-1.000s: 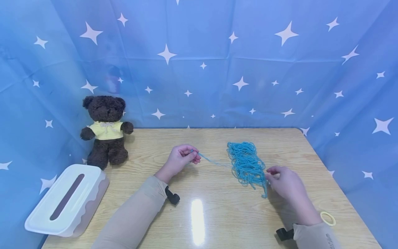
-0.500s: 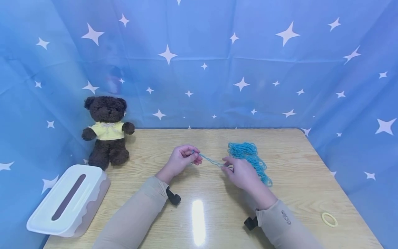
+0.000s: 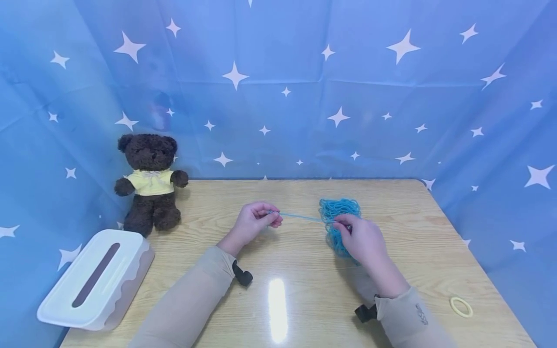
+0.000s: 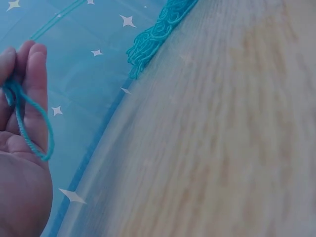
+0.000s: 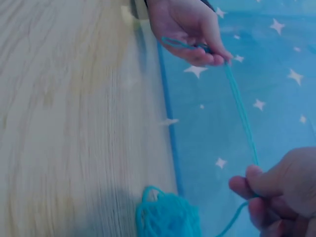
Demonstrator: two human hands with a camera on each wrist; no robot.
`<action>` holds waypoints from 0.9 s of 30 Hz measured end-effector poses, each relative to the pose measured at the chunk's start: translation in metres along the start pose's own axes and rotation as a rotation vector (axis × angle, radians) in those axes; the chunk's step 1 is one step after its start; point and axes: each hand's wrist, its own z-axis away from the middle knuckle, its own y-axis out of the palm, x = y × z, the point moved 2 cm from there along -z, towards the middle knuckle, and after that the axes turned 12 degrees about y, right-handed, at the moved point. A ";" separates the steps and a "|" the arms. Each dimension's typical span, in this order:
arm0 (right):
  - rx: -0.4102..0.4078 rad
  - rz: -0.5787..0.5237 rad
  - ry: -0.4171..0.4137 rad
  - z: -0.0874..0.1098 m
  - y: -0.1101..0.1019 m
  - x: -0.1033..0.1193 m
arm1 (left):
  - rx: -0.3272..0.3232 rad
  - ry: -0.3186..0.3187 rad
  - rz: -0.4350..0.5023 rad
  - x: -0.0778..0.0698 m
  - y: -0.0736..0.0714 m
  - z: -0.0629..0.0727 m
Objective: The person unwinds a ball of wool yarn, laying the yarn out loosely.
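My left hand (image 3: pixel 254 221) pinches teal yarn between thumb and fingers, and a small loop of yarn (image 4: pixel 48 128) hangs over its palm in the left wrist view. A taut doubled stretch of the yarn (image 5: pixel 240 108) runs from there to my right hand (image 3: pixel 362 238), which pinches it between thumb and fingertips. From the right hand a loose strand (image 5: pixel 234 219) curves down toward the heap. That heap of teal yarn (image 3: pixel 340 208) lies in loose coils on the table, its right side hidden behind my right hand in the head view.
A brown teddy bear (image 3: pixel 151 183) in a yellow top sits at the back left of the wooden table (image 3: pixel 304 299). In front of it stands a white lidded box (image 3: pixel 95 275) with a long slot. A pale yellow ring (image 3: pixel 461 307) lies at the right.
My right hand came left from the heap's right side, took the yarn near the left hand, then drew back right, pulling the stretch taut. The left hand stays nearly still.
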 end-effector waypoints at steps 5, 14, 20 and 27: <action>-0.060 -0.011 -0.015 0.002 -0.008 -0.007 | -0.026 0.030 -0.081 0.000 -0.002 0.000; -0.039 0.001 -0.024 0.001 -0.014 -0.016 | -0.043 0.056 0.040 -0.002 -0.005 0.001; -0.031 -0.028 -0.011 0.000 -0.015 -0.020 | -0.078 0.085 0.313 -0.004 -0.006 0.001; -0.078 -0.091 0.076 -0.002 -0.015 -0.028 | -0.067 0.103 0.431 -0.007 -0.008 0.001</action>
